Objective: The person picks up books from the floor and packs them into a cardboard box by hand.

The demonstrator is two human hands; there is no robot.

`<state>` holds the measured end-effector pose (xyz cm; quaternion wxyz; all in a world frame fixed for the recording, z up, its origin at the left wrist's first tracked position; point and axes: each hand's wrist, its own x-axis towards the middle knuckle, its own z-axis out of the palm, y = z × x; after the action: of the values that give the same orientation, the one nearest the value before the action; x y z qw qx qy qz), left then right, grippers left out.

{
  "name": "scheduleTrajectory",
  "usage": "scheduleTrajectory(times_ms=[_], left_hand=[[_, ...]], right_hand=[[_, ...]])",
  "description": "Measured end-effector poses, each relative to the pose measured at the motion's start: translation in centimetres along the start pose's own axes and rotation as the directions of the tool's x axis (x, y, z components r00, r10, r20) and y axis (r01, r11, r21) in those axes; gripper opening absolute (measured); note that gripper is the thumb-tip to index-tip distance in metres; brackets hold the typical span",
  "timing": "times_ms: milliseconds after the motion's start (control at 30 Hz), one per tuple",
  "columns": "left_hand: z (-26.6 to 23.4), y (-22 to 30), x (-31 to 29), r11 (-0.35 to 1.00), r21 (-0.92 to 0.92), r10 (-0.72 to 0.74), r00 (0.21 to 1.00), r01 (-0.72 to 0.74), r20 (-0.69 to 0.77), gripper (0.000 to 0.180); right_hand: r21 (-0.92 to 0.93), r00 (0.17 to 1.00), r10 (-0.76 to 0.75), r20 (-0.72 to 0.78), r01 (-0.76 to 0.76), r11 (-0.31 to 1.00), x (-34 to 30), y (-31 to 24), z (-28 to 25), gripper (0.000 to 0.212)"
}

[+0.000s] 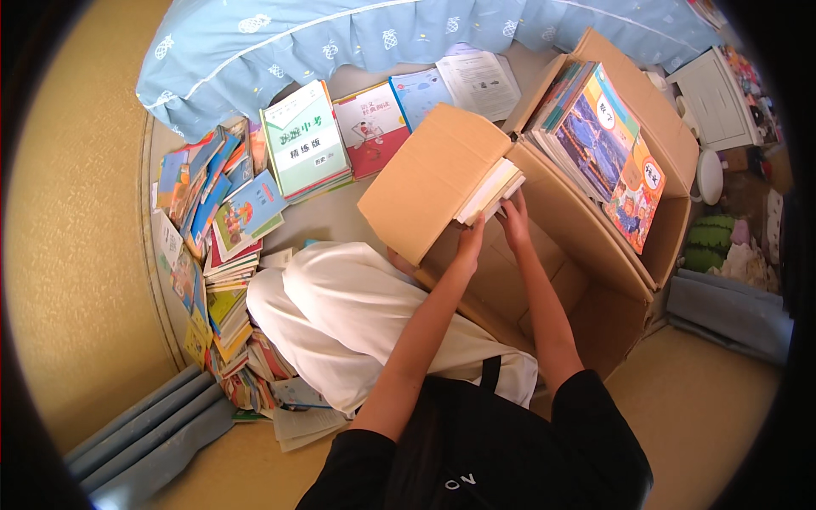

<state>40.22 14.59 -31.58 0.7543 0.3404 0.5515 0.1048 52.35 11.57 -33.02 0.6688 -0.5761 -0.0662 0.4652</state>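
Observation:
Both my hands grip a small stack of books [493, 191], pale page edges toward me, at the far end of an open cardboard box [552, 285]. My left hand [470, 238] is closed on the stack's near left corner, and my right hand [514, 221] holds its right side. The fingertips are partly hidden. A raised box flap [438, 174] stands just left of the stack and covers part of it. Beyond the box wall, a second cardboard box [671, 242] contains books with colourful covers [603, 136], leaning on their edges.
Left of my bent knees lie jumbled piles of books [225, 314]. A neat stack with a green-and-white cover [304, 140], a red-and-white book [371, 127] and printed sheets [478, 85] lie along the blue pineapple-print bed skirt [340, 38]. A small white cabinet [714, 98] stands far right.

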Motion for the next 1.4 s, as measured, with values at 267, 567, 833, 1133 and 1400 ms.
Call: scheduleTrajectory(times_ms=[267, 567, 833, 1133, 1400], left_hand=[[-1.1, 0.1, -0.7, 0.973, -0.165, 0.157, 0.986, -0.164, -0.053, 0.069], [-1.8, 3.1, -2.8, 0.976, -0.184, -0.124, 0.991, 0.113, -0.048, 0.046], [-2.6, 2.7, -1.8, 0.967, -0.223, -0.131, 0.991, 0.121, -0.032, 0.046], [-0.1, 1.3, -3.4, 0.989, -0.092, -0.113, 0.991, 0.119, 0.071, 0.063], [-0.9, -2.4, 0.6, 0.990, -0.028, 0.143, 0.981, -0.141, 0.131, 0.069]], right_hand=[[-0.138, 0.995, 0.059, -0.082, -0.070, 0.988, -2.1, 0.2, 1.0, 0.077], [-0.178, 0.988, 0.111, -0.102, -0.128, 0.976, -3.4, 1.4, 0.0, 0.078], [-0.151, 0.989, 0.121, -0.081, -0.133, 0.980, -3.8, 0.5, 0.5, 0.076], [-0.203, 0.988, 0.134, -0.080, -0.148, 0.968, -3.1, 0.1, -0.1, 0.077], [-0.252, 0.989, 0.115, -0.095, -0.136, 0.958, -2.4, -0.7, 2.2, 0.079]])
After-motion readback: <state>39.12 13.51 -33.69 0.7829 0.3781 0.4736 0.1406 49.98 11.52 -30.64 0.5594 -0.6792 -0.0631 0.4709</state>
